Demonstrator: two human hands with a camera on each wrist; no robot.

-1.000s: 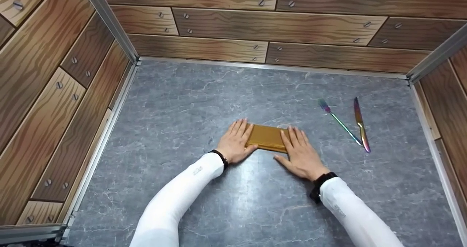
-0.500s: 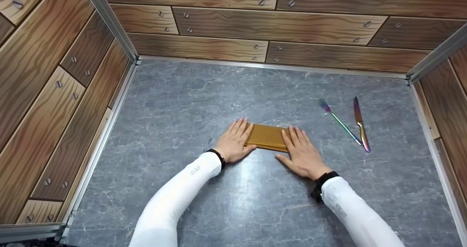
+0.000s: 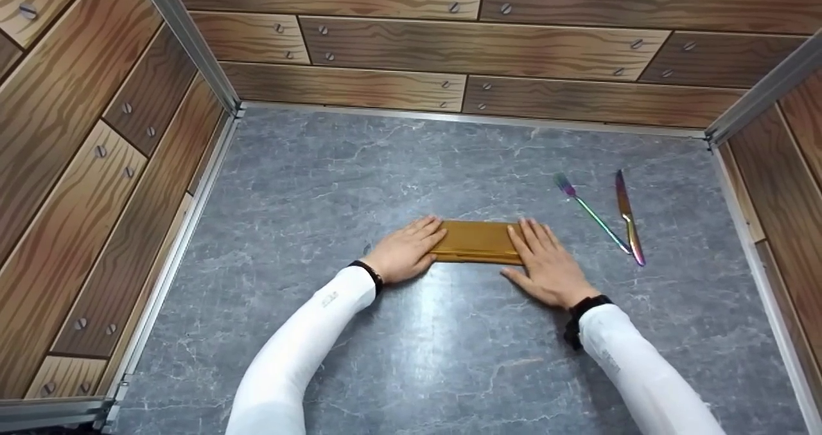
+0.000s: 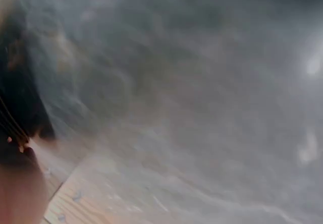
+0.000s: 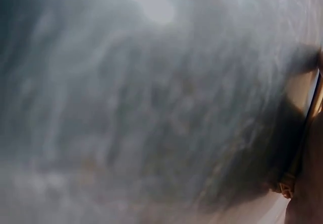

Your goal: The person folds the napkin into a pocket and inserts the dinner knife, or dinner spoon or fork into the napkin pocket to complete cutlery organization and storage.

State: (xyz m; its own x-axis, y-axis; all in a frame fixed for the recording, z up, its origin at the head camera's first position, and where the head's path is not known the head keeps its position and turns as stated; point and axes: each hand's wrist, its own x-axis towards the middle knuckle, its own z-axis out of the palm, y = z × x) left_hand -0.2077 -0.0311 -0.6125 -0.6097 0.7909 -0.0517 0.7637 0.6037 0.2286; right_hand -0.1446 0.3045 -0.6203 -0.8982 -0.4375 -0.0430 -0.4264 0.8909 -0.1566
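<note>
A folded gold cloth [image 3: 478, 241] with a satin sheen lies flat in the head view, its layers showing along the near edge. My left hand [image 3: 403, 250] rests on its left end, fingers straight and thumb by the near corner. On the opposite end lie the straight fingers of my right hand [image 3: 549, 265], whose thumb spreads out onto the tabletop in front. Both wrist views are blurred; only a dark strip and a bit of hand show at their outer edges.
To the right, a rainbow-coloured fork [image 3: 594, 215] slants toward a matching knife [image 3: 629, 220], their handle ends close together. The grey marbled tabletop [image 3: 321, 165] is bounded by wood-patterned walls [image 3: 385, 43] with metal strips along their bases.
My hands have moved slightly apart, the left one leftward and the right one rightward. The gold cloth now sits straighter, and more of its length shows between them. Fork and knife stay put.
</note>
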